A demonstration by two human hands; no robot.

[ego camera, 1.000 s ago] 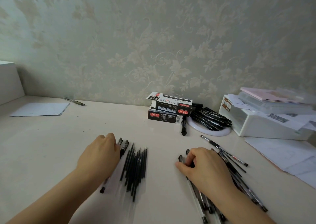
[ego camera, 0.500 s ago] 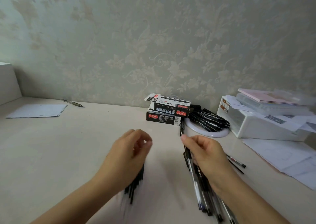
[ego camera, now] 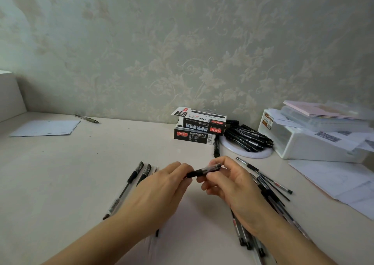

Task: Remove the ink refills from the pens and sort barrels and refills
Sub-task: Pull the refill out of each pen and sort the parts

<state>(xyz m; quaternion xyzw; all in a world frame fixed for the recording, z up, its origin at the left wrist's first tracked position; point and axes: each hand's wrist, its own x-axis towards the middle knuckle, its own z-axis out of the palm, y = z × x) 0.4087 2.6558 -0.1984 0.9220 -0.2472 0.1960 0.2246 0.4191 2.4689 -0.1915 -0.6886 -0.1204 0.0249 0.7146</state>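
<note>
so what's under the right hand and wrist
A pile of pens fans out from beneath the right hand across the table, with black ends showing below the wrist. The middle of the pile is covered, so the pens cannot be counted.

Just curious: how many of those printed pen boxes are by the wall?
2: one pen box lies flat on the desk, the other pen box is stacked on top, flap open. None seem hidden.

Pen piles (ego camera: 269, 192) flanking bare tabletop (ego camera: 60, 173)
</note>
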